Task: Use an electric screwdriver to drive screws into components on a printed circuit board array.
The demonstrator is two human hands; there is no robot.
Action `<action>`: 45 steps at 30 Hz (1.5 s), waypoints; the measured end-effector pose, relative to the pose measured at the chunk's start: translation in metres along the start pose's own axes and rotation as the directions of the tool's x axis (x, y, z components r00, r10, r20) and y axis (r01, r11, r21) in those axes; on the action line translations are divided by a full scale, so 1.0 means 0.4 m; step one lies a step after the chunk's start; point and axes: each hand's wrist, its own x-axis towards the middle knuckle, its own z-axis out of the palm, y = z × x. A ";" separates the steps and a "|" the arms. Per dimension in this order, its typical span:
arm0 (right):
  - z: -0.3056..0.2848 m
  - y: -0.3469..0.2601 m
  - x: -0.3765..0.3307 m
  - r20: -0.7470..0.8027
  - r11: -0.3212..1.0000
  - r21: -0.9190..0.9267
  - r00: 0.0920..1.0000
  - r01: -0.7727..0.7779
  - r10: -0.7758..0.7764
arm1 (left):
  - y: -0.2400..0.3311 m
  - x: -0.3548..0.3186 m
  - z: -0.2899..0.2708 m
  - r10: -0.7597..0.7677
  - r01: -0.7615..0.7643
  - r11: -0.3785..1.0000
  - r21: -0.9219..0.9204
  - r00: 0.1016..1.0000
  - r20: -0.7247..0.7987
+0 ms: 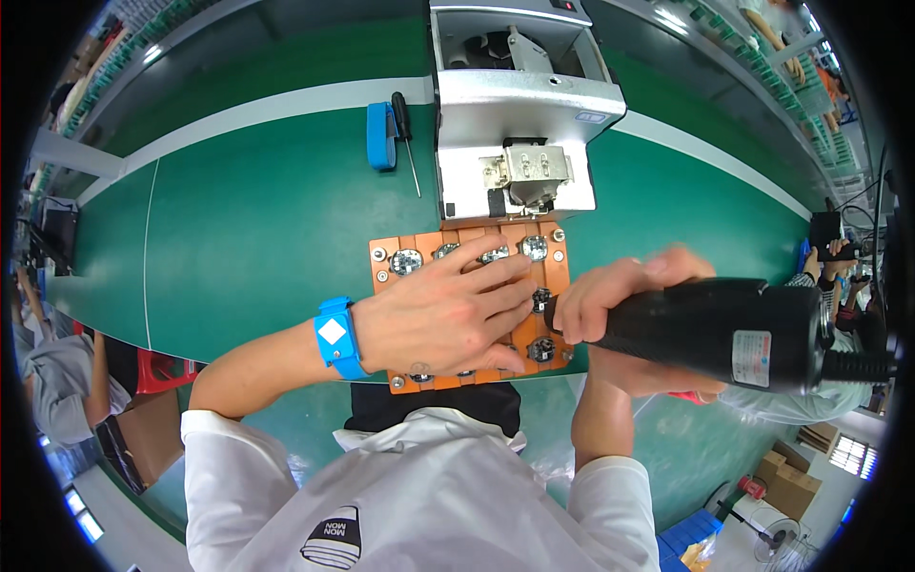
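My left hand [443, 310] lies flat with fingers spread over an orange fixture plate [385, 300] on the green table. Round small circuit boards sit in the plate, among them one at the far right corner [535, 248] and one at the near right [541, 350]. Several others are partly covered by my fingers. A blue strap [335, 337] with a white diamond circles my left wrist. In my right hand [605, 296] is a black electric screwdriver [696, 329], its cable end pointing right. Its front end is beside the plate's right side; the bit's tip cannot be made out.
A silver screw-feeding machine [519, 105] stands just beyond the plate. To its left lie a thin black-handled screwdriver [401, 119] and a blue rolled strap [380, 136]. Other people work at both sides. A red stool [160, 370] stands at the left, and a fan [777, 536] at the lower right.
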 end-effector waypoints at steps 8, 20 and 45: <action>-0.015 0.017 -0.003 0.069 0.997 0.014 0.995 0.075 -0.076 | 0.001 -0.001 0.001 0.003 -0.003 1.000 0.013 1.000 -0.004; 0.011 -0.037 0.124 0.131 0.971 0.224 0.985 0.084 -0.115 | 0.003 -0.003 0.004 0.003 -0.002 1.000 0.019 1.000 -0.020; 0.045 -0.011 0.197 0.168 0.993 -0.079 0.981 -0.089 0.101 | 0.000 -0.004 0.004 0.002 -0.002 1.000 0.010 1.000 -0.022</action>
